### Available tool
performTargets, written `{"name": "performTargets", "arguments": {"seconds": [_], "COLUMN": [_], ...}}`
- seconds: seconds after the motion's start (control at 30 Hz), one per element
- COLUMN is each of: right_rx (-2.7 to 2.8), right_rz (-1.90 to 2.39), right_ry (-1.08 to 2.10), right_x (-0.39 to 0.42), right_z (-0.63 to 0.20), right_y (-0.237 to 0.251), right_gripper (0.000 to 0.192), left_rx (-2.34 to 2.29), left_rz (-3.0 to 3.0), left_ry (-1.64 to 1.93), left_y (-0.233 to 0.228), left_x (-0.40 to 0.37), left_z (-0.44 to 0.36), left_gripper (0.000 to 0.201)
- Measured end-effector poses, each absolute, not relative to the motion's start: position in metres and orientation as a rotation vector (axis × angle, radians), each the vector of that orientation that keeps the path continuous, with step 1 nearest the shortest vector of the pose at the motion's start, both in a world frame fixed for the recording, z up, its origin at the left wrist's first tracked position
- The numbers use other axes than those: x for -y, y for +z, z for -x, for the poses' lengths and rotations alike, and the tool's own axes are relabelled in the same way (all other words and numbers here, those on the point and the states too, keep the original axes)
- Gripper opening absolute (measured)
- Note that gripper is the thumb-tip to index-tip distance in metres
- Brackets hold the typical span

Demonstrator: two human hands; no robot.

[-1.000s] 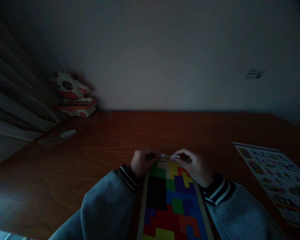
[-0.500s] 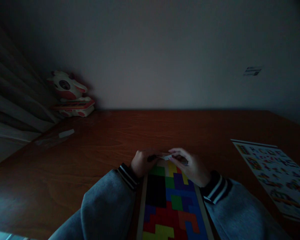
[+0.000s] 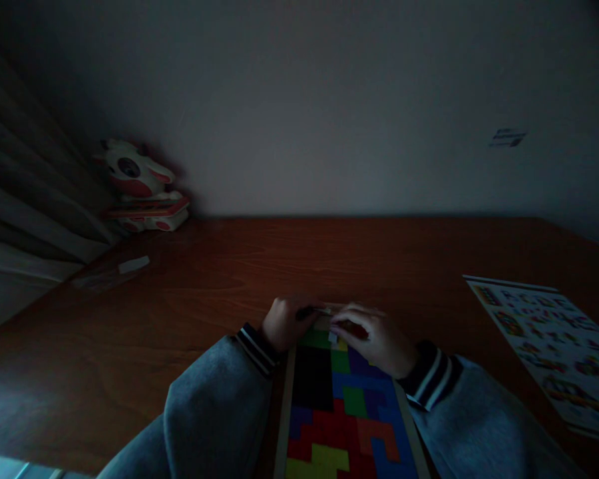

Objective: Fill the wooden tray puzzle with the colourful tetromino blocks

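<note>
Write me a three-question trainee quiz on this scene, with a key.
1. True or false: the printed sheet lies to the right of the puzzle board.
2. Short answer: which hand's grip has the small white piece?
3. Fill in: the cow-like toy sits toward the far ____ corner of the table.

Key: 1 true; 2 the right hand; 3 left.

From here I'm seeing a pale-framed puzzle board [image 3: 284, 429] lying flat at six o'clock, colourful blocks [image 3: 335, 427] bordering its black patch [image 3: 313, 379], a whitish piece [image 3: 333, 337] and slim object [image 3: 323, 311] showing around twelve.
</note>
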State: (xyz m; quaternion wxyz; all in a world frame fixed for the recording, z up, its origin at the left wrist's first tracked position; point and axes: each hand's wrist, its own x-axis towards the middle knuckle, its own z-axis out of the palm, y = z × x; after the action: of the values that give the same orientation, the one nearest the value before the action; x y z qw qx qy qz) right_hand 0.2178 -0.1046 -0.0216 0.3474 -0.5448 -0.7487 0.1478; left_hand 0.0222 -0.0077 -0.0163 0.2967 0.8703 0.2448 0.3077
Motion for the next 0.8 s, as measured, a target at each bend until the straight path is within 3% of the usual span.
{"name": "performTargets", "arguments": {"seconds": [0.8], "right_rx": [2.097], "right_rz": [1.39], "right_ry": [0.312], "right_x": [0.1076], "right_z": [-0.2177], "right_y": [-0.0156], "right_gripper": [0.011], "left_rx": [-0.637], "left_rz": [-2.323], "left_ry": [0.833], "left_y": [-0.0138], "left_x": [0.0094], "left_z": [-0.0235], "left_gripper": [0.016]}}
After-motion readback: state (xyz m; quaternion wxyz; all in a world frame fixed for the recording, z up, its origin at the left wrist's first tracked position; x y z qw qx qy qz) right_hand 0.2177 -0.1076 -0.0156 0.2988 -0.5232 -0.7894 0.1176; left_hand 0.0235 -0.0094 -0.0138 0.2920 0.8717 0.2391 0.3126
